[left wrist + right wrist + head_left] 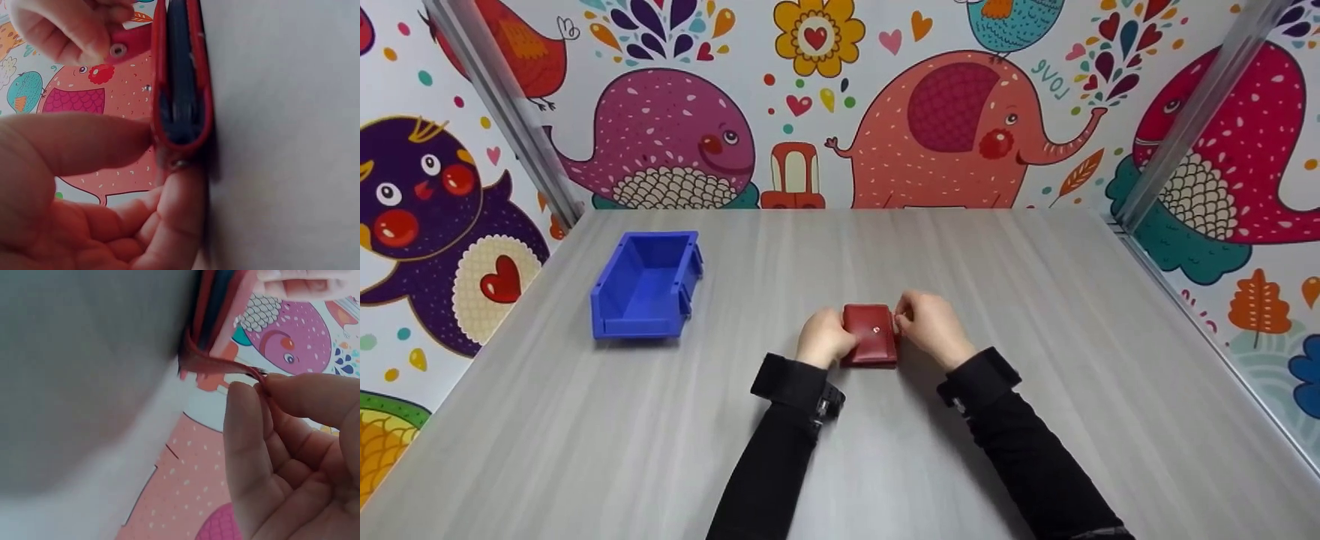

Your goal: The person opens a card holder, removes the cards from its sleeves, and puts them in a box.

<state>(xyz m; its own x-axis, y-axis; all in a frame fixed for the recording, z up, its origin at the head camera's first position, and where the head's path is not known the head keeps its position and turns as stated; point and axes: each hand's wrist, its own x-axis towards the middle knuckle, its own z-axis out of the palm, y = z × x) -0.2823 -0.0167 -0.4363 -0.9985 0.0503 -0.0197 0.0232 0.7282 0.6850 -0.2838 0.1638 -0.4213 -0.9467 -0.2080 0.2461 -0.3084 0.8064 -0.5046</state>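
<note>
A small dark-red wallet (870, 341) lies on the table, with a metal snap stud on its upper face. My left hand (823, 339) grips it from the left, thumb on the top face and a finger against the rounded spine (183, 138). On the right side, my right hand (936, 328) pinches the wallet's snap strap (219, 365) between thumb and index finger. The strap is undone and stands out from the wallet's edge. Its metal snap (118, 50) shows in the left wrist view. Dark inner layers appear between the wallet's closed covers.
To the left on the grey table (780, 262) stands a blue plastic bin (645, 328), its top uncovered. Printed panels with cartoon animals (952, 127) wall the table at the back and both sides, with metal posts (1174, 112) at the back corners.
</note>
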